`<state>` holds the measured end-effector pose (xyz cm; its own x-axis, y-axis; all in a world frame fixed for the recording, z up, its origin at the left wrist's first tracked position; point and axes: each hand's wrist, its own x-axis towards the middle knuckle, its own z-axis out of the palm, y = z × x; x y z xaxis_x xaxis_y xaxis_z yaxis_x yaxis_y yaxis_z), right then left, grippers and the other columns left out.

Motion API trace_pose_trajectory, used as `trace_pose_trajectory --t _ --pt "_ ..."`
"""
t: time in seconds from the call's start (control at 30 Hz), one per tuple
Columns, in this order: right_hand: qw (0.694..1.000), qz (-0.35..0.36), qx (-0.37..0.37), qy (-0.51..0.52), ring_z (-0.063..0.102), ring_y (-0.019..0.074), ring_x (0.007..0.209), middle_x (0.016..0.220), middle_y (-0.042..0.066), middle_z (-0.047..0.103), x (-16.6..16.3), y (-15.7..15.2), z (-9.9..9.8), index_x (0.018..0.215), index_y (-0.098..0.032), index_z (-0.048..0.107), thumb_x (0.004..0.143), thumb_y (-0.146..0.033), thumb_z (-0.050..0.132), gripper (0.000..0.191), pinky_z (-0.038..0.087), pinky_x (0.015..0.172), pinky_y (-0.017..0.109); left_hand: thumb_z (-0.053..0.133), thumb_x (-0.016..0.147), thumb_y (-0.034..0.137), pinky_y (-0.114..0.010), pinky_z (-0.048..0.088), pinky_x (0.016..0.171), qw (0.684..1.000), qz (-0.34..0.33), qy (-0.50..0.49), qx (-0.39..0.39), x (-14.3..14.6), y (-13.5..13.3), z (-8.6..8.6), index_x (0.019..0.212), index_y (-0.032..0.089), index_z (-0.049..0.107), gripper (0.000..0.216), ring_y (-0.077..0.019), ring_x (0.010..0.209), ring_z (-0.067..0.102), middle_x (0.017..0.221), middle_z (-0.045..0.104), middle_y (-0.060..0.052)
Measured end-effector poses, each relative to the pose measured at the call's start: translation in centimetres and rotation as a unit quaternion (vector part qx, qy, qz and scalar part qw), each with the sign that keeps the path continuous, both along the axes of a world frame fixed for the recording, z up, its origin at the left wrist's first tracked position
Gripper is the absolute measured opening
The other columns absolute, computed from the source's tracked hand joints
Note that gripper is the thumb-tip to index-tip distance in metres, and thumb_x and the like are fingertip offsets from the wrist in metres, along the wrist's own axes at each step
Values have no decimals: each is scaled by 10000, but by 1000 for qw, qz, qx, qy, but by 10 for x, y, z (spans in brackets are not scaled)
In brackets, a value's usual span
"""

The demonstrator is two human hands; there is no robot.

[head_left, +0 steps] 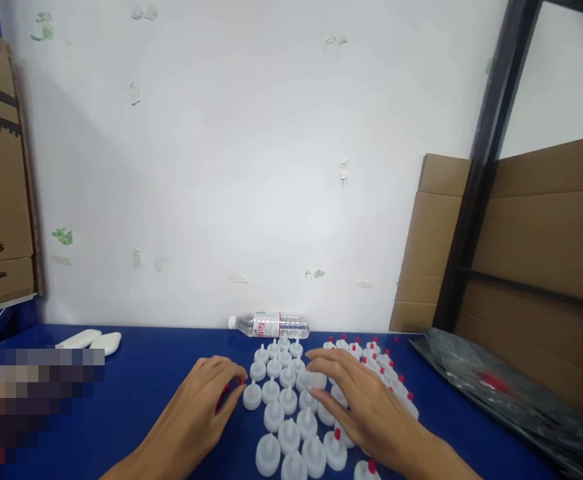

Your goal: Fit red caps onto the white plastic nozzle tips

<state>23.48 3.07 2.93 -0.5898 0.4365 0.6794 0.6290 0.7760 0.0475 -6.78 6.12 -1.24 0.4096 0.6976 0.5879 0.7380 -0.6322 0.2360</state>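
White translucent nozzle caps (274, 415), each with a thin upright spout, stand in rows on the blue table. My left hand (196, 400) is at their left edge, thumb and forefinger pinching a small red tip cap (242, 381). More red shows inside its curled fingers. Over the middle of the rows, my right hand (361, 403) has its thumb and fingers closed around a white nozzle cap (316, 380). Red tips sit on the spouts of several nozzle caps (400, 385) to the right, and on one nozzle cap (336, 450) near the front. My right hand hides part of the group.
A clear plastic bottle (291, 327) lies against the white wall behind the caps. Two white rounded objects (105, 344) lie at the back left. Grey plastic bags (501, 387) and cardboard (536, 253) line the right side. A cardboard box (1, 200) stands at the left.
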Motion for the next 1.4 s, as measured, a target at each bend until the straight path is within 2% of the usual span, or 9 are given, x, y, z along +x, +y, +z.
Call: trace_pose_trajectory --t 0.13,0.33,0.53,0.7,0.83,1.03,1.23,1.3,1.4 --pt "999 52 3 3 697 219 1156 1234 106 729 -11 -10 0 1296 -217 525 1108 -250 445 207 604 992 374 523 1069 301 -357 521 921 995 -66 -65 48 13 -17 0 1190 302 671 191 -215 982 650 1056 727 -20" --pt "996 77 27 -41 710 230 1166 1278 105 735 -21 -23 0 1272 -196 522 1115 -221 396 203 599 1002 365 596 1053 238 -308 521 882 977 -172 -92 83 28 -39 9 1045 287 688 105 -174 886 666 915 738 17" --pt "995 91 18 -36 714 210 1143 1232 93 750 -23 -24 0 1250 -197 525 1115 -245 426 174 596 988 324 651 1017 193 -285 557 829 967 -181 -110 143 32 -44 20 1044 274 659 85 -164 856 721 886 777 27" --pt "994 110 18 -15 729 207 1063 1145 77 767 -29 -25 -5 1189 -219 542 1102 -254 466 121 615 912 309 630 1037 266 -330 543 827 973 -165 -90 137 29 -38 4 1052 280 680 54 -194 878 713 879 776 15" --pt "993 120 3 5 720 187 992 1047 63 752 -33 -28 -10 1106 -222 529 1083 -184 472 72 609 881 288 559 1061 189 -335 537 857 973 -169 -45 154 29 -35 -3 1170 254 662 164 -211 977 704 924 783 -16" --pt "993 104 54 -20 697 217 1041 1098 90 741 -36 -31 -14 1087 -233 558 1011 -94 486 175 602 889 329 431 1048 90 -272 515 660 969 -218 -55 107 38 -42 7 920 211 617 256 -165 766 649 799 697 -34" --pt "994 71 -76 -17 643 215 1182 1260 99 694 -26 -24 6 1368 -206 522 1030 -110 497 352 556 1018 362 523 1070 194 -359 478 870 981 -152 -8 119 31 -40 17 1146 245 630 142 -214 963 622 956 726 -22" --pt "994 16 -107 1 645 239 1184 1284 110 678 -11 -13 14 1309 -221 603 1028 -119 467 328 556 995 402 507 1076 204 -351 468 870 985 -128 5 114 23 -35 19 1220 257 628 196 -215 992 610 996 726 -20" --pt "969 -80 -231 40 692 239 1072 1189 77 727 24 5 32 1087 -242 717 1027 -251 549 178 538 957 380 459 1082 228 -361 458 872 993 -79 17 87 10 -25 23 1104 249 684 227 -223 967 593 943 713 -24"
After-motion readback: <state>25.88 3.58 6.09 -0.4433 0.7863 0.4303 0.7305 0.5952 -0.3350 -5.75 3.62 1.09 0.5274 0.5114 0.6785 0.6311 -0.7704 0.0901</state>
